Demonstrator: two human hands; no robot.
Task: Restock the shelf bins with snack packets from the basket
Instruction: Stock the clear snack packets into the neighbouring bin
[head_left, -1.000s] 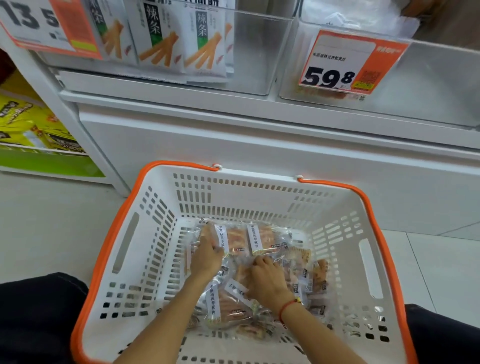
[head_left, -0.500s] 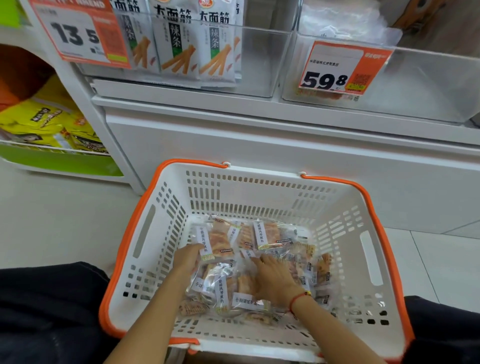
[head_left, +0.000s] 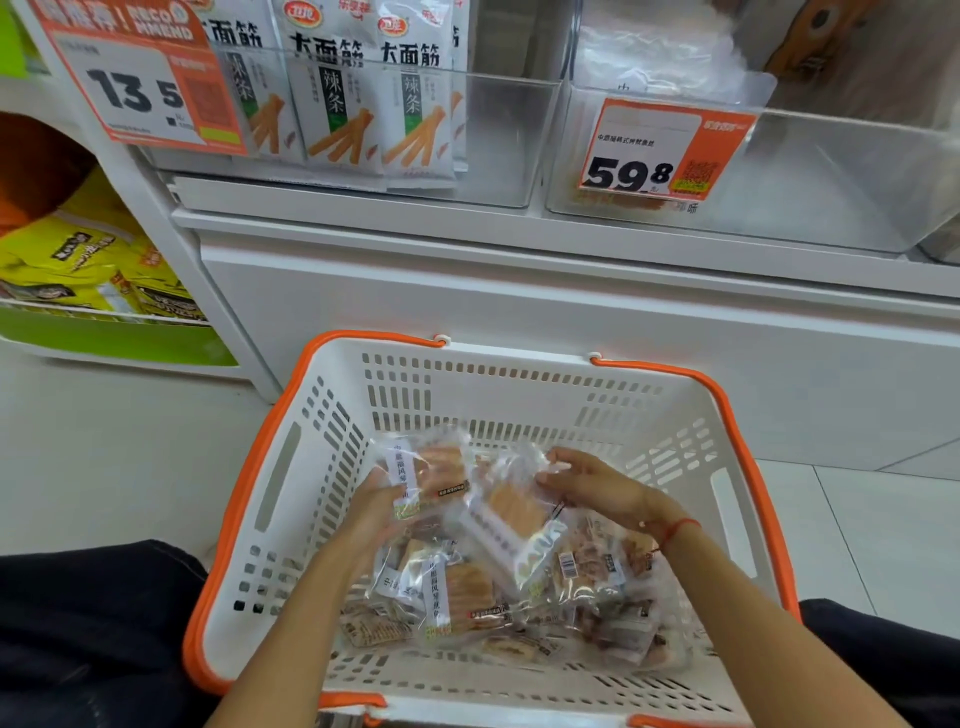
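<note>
So both hands were pressed down flat in the pile a second ago, and now they've come up with packets in them, which means the scooping part is basically done and the lift to the shelf looks like it's next.

The left hand (head_left: 376, 506) has its fingers curled around a clear packet (head_left: 423, 475) with a white label strip, held up near the basket's left wall. The right hand (head_left: 592, 486) is half open, fingers loosely bent, pinching the crinkly top edge of a second packet (head_left: 511, 519) that hangs tilted toward the middle. The rest of the snack packets (head_left: 519, 597) are still heaped on the basket floor, mostly toward the near right corner.

The basket (head_left: 519, 384) is stiff white plastic with slotted walls and an orange rim, sitting on the floor right against the shelf base. The packets are thin glossy film, slippery looking, with flat tan biscuit-ish pieces inside, so a loose pinch could let one slide.

Up above, the right-hand clear bin (head_left: 831, 176), the one with the 59.8 price tag (head_left: 660, 150), looks nearly bare at the front, so that's probably the target. The bin to its left (head_left: 498, 130) already holds upright white spicy-strip packs (head_left: 337, 104).
</note>
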